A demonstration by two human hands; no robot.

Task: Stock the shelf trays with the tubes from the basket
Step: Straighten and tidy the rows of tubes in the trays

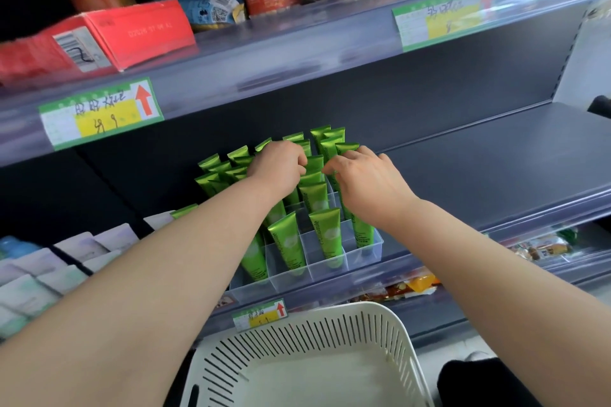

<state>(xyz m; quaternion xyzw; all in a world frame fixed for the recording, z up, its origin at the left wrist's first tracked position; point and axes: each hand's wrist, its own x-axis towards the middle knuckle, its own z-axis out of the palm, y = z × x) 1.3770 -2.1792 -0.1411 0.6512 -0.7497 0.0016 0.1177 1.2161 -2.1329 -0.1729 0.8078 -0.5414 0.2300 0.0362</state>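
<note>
Both hands are up in the tray [363,254], a clear divided box that sits at the front edge of the middle shelf [496,158], towards its left end. Green tubes [325,238] stand cap-down in its cells, row behind row to the back.

The left hand [276,167] and right hand [363,178] meet over the middle rows, close together but not touching. Their fingers curl down among the crimped tube tops. The knuckles hide the fingertips, so I cannot tell whether either hand pinches a tube or only nudges one.

The basket [390,334] sits below, in front of the shelf's front edge. The part of its floor in view is bare white with no tubes on it, though its near side is cut off.

The step in hand looks like seating or straightening a tube in a middle cell. It does not look like a fetch from the basket. The task seems close to its end.

The next move calls for a straight downward press, so the cap drops into its own cell without tipping the tubes beside it. The hands should then lift clear without snagging the tops. A look into the basket's hidden near side would settle whether any stock is left.
</note>
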